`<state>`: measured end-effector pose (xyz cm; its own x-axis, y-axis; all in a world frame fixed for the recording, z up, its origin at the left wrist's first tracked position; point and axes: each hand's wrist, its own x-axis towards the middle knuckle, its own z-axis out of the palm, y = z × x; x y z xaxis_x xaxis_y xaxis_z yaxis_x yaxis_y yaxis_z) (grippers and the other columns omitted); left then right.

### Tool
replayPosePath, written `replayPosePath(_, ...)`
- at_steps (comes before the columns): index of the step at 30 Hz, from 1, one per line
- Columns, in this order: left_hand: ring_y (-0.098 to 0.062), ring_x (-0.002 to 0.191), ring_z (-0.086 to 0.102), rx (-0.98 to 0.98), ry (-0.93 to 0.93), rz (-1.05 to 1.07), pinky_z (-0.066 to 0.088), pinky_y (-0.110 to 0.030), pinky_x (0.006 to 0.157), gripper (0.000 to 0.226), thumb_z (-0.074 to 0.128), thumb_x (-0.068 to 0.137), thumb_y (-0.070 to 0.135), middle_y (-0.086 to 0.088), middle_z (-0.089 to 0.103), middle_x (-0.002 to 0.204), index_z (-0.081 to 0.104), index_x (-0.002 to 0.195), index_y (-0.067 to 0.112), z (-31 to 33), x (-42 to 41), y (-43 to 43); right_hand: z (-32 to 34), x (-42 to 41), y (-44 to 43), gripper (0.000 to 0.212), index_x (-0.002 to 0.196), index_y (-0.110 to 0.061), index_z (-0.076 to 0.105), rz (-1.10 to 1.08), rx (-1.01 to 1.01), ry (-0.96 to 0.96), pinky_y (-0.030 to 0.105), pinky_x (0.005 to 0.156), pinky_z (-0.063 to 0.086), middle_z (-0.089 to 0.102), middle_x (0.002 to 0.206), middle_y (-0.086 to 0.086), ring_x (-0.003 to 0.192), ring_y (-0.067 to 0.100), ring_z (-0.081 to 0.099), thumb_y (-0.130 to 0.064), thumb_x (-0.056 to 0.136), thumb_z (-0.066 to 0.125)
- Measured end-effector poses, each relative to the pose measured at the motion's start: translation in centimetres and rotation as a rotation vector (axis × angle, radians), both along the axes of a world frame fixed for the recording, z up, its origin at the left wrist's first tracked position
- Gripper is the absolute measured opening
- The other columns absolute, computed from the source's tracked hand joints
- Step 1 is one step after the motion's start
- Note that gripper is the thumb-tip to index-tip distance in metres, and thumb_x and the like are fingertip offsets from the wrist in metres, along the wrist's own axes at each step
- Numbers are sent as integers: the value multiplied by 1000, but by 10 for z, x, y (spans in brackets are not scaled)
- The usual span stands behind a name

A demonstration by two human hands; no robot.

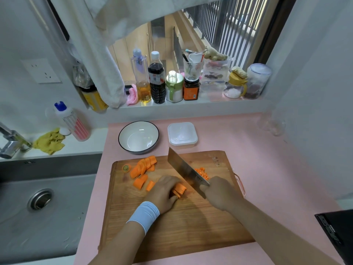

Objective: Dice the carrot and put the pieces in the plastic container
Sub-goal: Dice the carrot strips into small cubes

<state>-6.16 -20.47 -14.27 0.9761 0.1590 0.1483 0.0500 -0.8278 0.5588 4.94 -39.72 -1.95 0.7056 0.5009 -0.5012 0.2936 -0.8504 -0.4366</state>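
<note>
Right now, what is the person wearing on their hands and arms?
The left hand has a pale blue wristband round its wrist. The right hand is bare. No gloves, sleeves or watch show on either side.

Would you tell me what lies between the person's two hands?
In the head view, carrot strips held by the left hand and the blade of the cleaver gripped by the right hand lie there.

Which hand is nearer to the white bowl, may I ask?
Left. The left hand is this side of the bowl; the right hand, on the cleaver, is farther right.
</note>
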Motion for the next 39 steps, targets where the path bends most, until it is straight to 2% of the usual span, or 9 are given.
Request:
replayPosePath(5,-8,118,46,46,51,-46,31,-13,100,39,64,90,24,7,59,122,59,128,26,3,7,-5,-4,-3,-4,24,90,-21,57,-32,9,-39,24,53,36,58,79,-3,69,11,56,-39,103,47)
replayPosePath(9,-15,116,46,41,87,182,39,-25,102,37,65,90,30,1,60,118,59,125,20,-2,2,-20,-8,-8,-4,26,92,-21,58,-9,-19,-113,27,59,40,56,79,-4,70,15,56,-41,103,44)
replayPosePath(12,-18,116,47,-10,115,369,35,-24,100,40,67,88,35,0,59,119,58,124,18,-4,4,-39,-18,-15,-2,30,96,-18,63,19,-14,-120,32,66,45,62,86,1,80,22,61,-40,103,43)
replayPosePath(15,-18,110,49,8,111,418,42,-27,95,43,63,87,45,0,56,114,57,119,17,1,5,-45,-27,-22,-2,29,93,-19,64,32,-8,-126,32,68,46,63,85,1,81,23,61,-38,102,44)
replayPosePath(18,-15,107,46,29,10,278,45,-30,93,35,60,83,38,2,52,112,58,111,17,2,-4,-29,-36,-27,-4,28,91,-21,63,45,-1,-161,30,66,43,61,82,-3,79,21,59,-39,102,44)
replayPosePath(21,-13,109,47,71,-99,-8,49,-30,92,25,62,81,18,3,53,113,64,106,17,-5,-13,-9,-43,-30,-6,32,102,-19,68,35,22,-164,33,72,51,67,91,0,86,22,64,-40,102,44)
replayPosePath(25,-17,97,54,199,-188,-194,54,-32,72,18,58,89,10,1,60,102,68,103,16,-24,-14,-2,-47,-30,-8,31,103,-19,68,39,19,-190,32,72,49,65,89,-2,87,21,65,-41,101,46)
replayPosePath(34,-19,88,58,155,-252,-104,52,-30,72,15,59,86,12,-1,64,93,72,93,12,-31,-13,-14,-51,-32,-11,30,106,-20,68,72,0,-209,32,74,52,68,92,-1,87,21,64,-39,97,46)
replayPosePath(39,-17,84,57,113,-262,-5,51,-29,68,15,61,89,22,1,64,87,72,84,13,-28,-12,-25,-46,-38,-10,29,100,-18,66,93,-13,-273,27,66,39,61,84,-4,85,21,64,-37,101,44)
